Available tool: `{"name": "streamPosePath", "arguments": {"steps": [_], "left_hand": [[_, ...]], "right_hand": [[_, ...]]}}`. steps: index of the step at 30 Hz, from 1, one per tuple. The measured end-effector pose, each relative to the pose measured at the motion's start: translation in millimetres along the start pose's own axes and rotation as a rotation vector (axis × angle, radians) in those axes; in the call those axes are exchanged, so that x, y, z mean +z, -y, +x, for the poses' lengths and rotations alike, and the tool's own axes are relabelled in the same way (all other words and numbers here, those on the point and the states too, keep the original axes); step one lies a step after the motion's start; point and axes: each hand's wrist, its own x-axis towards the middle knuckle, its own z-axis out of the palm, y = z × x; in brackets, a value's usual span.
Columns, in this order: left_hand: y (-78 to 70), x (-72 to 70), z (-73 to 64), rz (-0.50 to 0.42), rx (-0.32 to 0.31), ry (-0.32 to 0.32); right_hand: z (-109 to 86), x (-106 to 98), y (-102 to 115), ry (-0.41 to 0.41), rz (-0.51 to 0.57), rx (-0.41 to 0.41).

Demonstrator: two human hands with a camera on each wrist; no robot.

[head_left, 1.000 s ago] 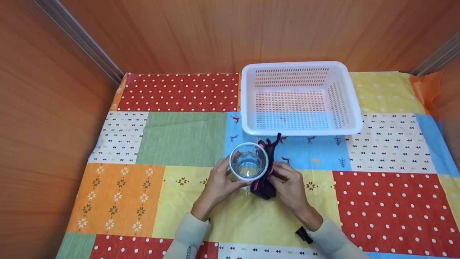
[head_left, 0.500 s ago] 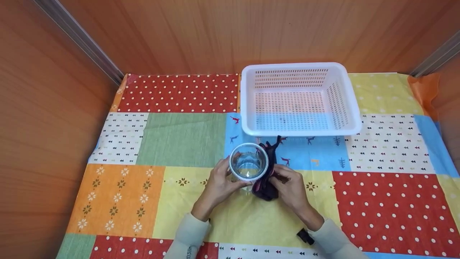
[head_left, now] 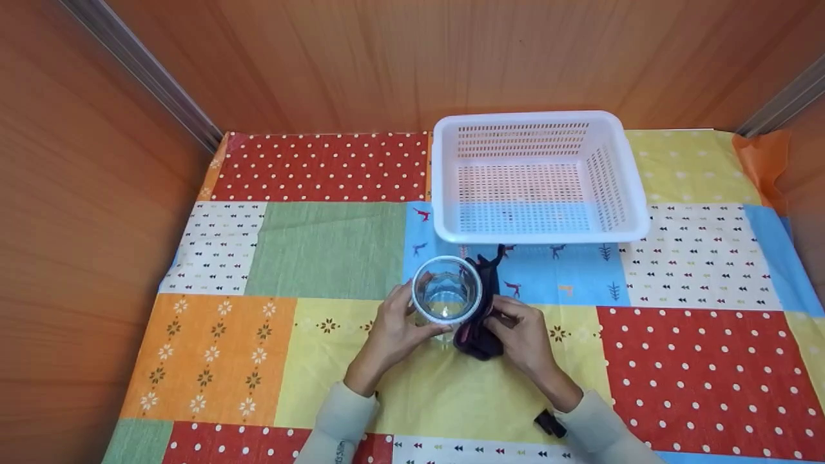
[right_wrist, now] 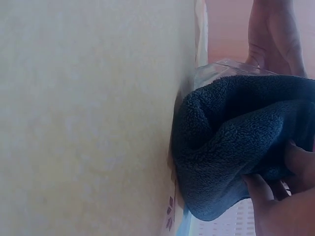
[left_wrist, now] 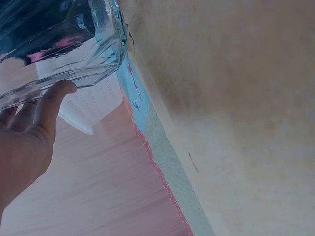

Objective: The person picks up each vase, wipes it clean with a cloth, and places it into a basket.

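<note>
Glass (head_left: 446,293), mouth upward, over the near middle of a patchwork-covered bench (head_left: 332,251); whether resting on it or just lifted, cannot tell. Held from the left side by the left hand (head_left: 395,325), fingers and thumb part-curled round the wall, thumb at the near side; in the left wrist view, fingertips against clear, thick glass. Pinched between thumb and fingers of the right hand (head_left: 522,328), a dark, fluffy cloth (head_left: 480,345) with pink parts, bunched against the right side of the glass, one thin end pointing toward a white perforated basket (head_left: 540,238). Basket beyond both hands, upright, near the wood-grain panel (head_left: 412,64) at the back. Beside the right sleeve (head_left: 590,422), a small black object (head_left: 549,423), too small to identify.
</note>
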Motion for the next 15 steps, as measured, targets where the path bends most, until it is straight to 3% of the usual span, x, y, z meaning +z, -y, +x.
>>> {"name": "streamPosePath", "arguments": {"steps": [6, 12, 15], "left_hand": [[-0.9, -1.0, 0.0, -0.006, -0.014, 0.019], [0.1, -1.6, 0.1, -0.019, -0.014, 0.014], [0.5, -1.7, -0.8, -0.021, -0.004, 0.013]], "right_hand": [[-2.0, 5, 9, -0.04, 0.052, -0.044], [0.4, 11, 28, -0.084, 0.021, -0.137], [0.5, 12, 32, -0.096, 0.024, -0.145]]}}
